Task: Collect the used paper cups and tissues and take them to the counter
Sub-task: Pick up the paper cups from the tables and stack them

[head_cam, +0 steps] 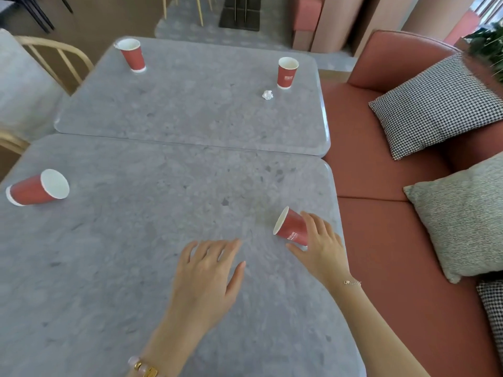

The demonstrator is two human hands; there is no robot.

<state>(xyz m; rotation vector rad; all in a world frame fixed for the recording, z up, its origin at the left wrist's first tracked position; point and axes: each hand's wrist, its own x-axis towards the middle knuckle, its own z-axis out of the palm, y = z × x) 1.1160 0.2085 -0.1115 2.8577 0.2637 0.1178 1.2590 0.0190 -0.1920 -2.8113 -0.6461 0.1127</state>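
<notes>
Now our right hand curls round a tipped red paper cup by the right edge of the near bench, our left hand spreads wide, holding nothing, a fallen cup lies far left, and the far bench carries an upright left cup, an upright right cup and a crumpled tissue near the latter.

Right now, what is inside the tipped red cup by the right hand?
The tipped red cup has its mouth turned left, away from the camera, so only its white rim and a sliver of lining show. Its contents cannot be seen. The right hand covers its base end.
</notes>
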